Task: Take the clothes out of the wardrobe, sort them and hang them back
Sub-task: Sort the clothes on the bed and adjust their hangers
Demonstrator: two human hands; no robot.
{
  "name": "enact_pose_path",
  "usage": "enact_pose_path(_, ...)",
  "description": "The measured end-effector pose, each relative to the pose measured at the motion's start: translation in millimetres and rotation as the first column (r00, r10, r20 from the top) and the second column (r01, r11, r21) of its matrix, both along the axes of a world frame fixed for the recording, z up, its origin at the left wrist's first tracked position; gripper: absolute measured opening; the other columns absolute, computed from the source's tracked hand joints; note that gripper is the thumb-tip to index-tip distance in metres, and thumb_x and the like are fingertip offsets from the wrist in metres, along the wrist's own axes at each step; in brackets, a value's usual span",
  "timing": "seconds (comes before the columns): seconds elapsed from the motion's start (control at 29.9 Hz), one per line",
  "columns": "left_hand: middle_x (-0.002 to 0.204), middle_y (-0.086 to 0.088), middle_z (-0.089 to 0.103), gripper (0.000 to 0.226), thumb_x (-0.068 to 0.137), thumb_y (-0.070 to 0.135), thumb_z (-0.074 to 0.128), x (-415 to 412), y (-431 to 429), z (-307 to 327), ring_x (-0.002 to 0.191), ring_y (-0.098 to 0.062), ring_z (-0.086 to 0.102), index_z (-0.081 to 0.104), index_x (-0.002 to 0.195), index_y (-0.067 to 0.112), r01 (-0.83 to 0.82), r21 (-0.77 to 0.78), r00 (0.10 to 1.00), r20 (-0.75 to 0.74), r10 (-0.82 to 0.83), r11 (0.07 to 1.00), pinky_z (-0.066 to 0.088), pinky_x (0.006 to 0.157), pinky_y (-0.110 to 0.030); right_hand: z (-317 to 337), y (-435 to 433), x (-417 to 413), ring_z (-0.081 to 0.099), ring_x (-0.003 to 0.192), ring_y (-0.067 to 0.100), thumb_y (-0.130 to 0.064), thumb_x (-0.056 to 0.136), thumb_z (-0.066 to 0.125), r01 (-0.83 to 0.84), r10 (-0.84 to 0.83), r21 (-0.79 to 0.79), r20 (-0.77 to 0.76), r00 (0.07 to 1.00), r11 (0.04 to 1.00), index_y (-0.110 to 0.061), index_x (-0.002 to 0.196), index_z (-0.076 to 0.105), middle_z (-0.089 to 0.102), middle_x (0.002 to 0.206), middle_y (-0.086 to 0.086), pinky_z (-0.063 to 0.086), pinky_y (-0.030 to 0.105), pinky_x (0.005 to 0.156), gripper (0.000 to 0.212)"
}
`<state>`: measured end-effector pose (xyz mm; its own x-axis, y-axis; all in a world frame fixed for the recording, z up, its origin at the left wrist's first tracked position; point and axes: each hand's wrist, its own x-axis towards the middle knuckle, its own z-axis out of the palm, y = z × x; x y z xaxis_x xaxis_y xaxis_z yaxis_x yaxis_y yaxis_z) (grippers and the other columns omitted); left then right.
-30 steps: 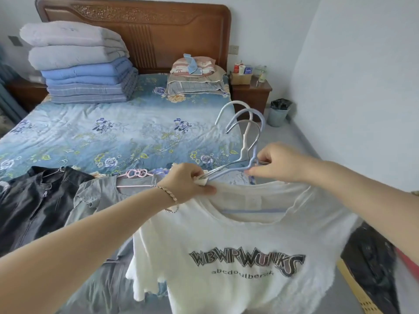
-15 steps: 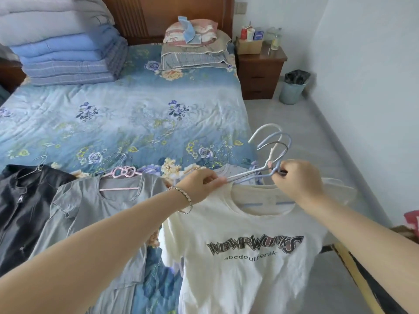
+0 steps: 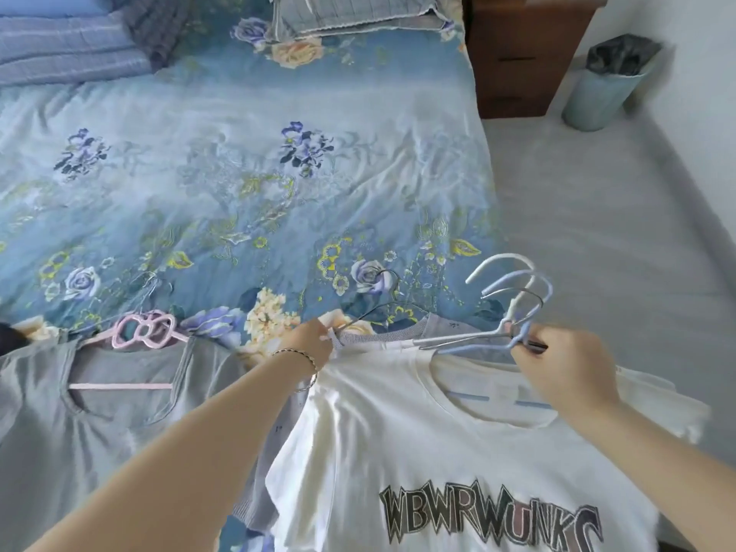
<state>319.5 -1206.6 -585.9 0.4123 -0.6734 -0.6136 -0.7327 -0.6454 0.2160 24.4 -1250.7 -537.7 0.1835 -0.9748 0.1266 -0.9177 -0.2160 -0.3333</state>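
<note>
A white T-shirt [image 3: 458, 444] with dark lettering hangs on a light blue hanger at the bed's near right corner. My right hand [image 3: 565, 368] grips a bunch of hangers [image 3: 513, 308], blue, white and metal, at their necks. My left hand [image 3: 314, 340] pinches the left shoulder of the white T-shirt where it meets a grey striped top [image 3: 382, 336] on a wire hanger underneath. A grey T-shirt [image 3: 103, 424] on a pink bow-shaped hanger [image 3: 143, 332] lies flat on the bed to the left.
The bed [image 3: 247, 185] has a blue floral cover, with folded blankets [image 3: 75, 49] at the far left and pillows [image 3: 358, 13] at the top. A wooden nightstand [image 3: 521, 61] and a pale blue bin [image 3: 605, 89] stand on the grey floor to the right.
The view has tilted down and closer to the bed. Both hands have lowered the white T-shirt and hangers toward the bed's near edge, and the grey striped top now shows beneath it.
</note>
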Motion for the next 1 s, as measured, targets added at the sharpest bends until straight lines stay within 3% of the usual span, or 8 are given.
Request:
enact_pose_path(0.1, 0.134, -0.012, 0.048, 0.048, 0.093, 0.02, 0.047, 12.0, -12.6, -61.8, 0.123, -0.029, 0.047, 0.034, 0.139, 0.014, -0.046, 0.075, 0.999, 0.03, 0.044, 0.996, 0.039, 0.102, -0.038, -40.9, -17.1, -4.1, 0.046, 0.034, 0.036, -0.01, 0.062, 0.076, 0.001, -0.001, -0.048, -0.005, 1.0, 0.999, -0.006, 0.045, 0.061, 0.055, 0.041, 0.017, 0.03, 0.023, 0.046, 0.023)
enact_pose_path(0.2, 0.12, -0.013, 0.054, 0.042, 0.091, 0.033, 0.047, 17.1, -18.5, -97.7, 0.113, -0.031, 0.052, 0.042, 0.126, 0.01, -0.12, 0.08, 0.99, 0.083, 0.113, 0.99, 0.04, 0.096, -0.039, -59.9, -18.8, -6.4, 0.023, 0.038, 0.021, -0.012, 0.056, 0.069, -0.042, 0.045, -0.11, 0.025, 0.999, 0.993, -0.009, 0.037, 0.051, 0.047, 0.035, 0.014, 0.029, 0.02, 0.045, 0.026)
enact_pose_path(0.37, 0.115, -0.016, 0.06, 0.031, 0.097, 0.031, 0.045, 9.6, -20.5, -87.7, 0.109, -0.031, 0.055, 0.055, 0.112, 0.006, -0.03, 0.009, 0.999, 0.011, 0.03, 1.0, 0.041, 0.083, -0.031, -58.9, -8.9, -10.2, 0.038, 0.041, 0.023, -0.019, 0.058, 0.061, -0.072, 0.082, -0.202, 0.044, 0.996, 0.977, -0.01, 0.038, 0.057, 0.053, 0.036, 0.008, 0.022, 0.02, 0.042, 0.023)
enact_pose_path(0.47, 0.104, -0.01, 0.062, 0.022, 0.097, 0.032, 0.046, 0.0, -1.9, -44.1, 0.099, -0.028, 0.056, 0.052, 0.082, 0.017, -0.095, -0.196, 0.993, 0.051, 0.107, 0.976, 0.038, 0.076, -0.032, -33.7, 6.7, -17.0, 0.047, 0.029, 0.018, -0.029, 0.061, 0.047, -0.075, 0.098, -0.254, 0.078, 0.992, 0.964, -0.01, 0.037, 0.056, 0.053, 0.036, 0.006, 0.033, 0.029, 0.057, 0.032)
enact_pose_path(0.6, 0.094, -0.004, 0.06, 0.034, 0.094, 0.03, 0.05, -18.0, 39.2, 28.9, 0.1, -0.025, 0.054, 0.04, 0.062, 0.024, -0.15, -0.347, 0.981, 0.061, 0.182, 0.926, 0.032, 0.082, -0.032, 17.3, 37.4, -32.1, 0.045, 0.04, 0.019, -0.022, 0.057, 0.057, -0.07, 0.095, -0.243, 0.096, 0.991, 0.967, -0.01, 0.035, 0.054, 0.05, 0.034, 0.005, 0.031, 0.025, 0.052, 0.025)
enact_pose_path(0.74, 0.1, -0.012, 0.067, 0.021, 0.094, 0.027, 0.051, -23.9, 85.7, 108.3, 0.105, -0.03, 0.056, 0.051, 0.075, 0.019, -0.223, -0.444, 0.959, 0.061, 0.277, 0.868, 0.026, 0.078, -0.032, 92.2, 80.6, -41.8, 0.042, 0.067, 0.021, -0.029, 0.059, 0.043, -0.141, 0.184, -0.269, 0.142, 0.973, 0.953, -0.011, 0.034, 0.052, 0.047, 0.034, 0.002, 0.033, 0.025, 0.051, 0.033)
enact_pose_path(0.87, 0.105, -0.016, 0.066, 0.021, 0.094, 0.028, 0.052, -16.7, 135.0, 182.5, 0.108, -0.032, 0.055, 0.063, 0.086, 0.012, -0.303, -0.506, 0.929, 0.031, 0.368, 0.808, 0.031, 0.086, -0.034, 166.5, 130.6, -42.5, 0.043, 0.068, 0.021, -0.027, 0.059, 0.043, -0.194, 0.252, -0.307, 0.163, 0.954, 0.932, -0.009, 0.034, 0.052, 0.048, 0.034, 0.002, 0.026, 0.019, 0.048, 0.032)
enact_pose_path(1.0, 0.093, -0.016, 0.061, 0.021, 0.093, 0.026, 0.052, 5.5, 199.0, 252.7, 0.104, -0.036, 0.054, 0.057, 0.076, 0.015, -0.325, -0.644, 0.909, -0.011, 0.417, 0.692, 0.032, 0.085, -0.037, 237.3, 194.0, -31.9, 0.048, 0.063, 0.02, -0.028, 0.06, 0.045, -0.231, 0.306, -0.375, 0.153, 0.94, 0.898, -0.009, 0.038, 0.055, 0.055, 0.038, 0.003, 0.032, 0.025, 0.047, 0.031)
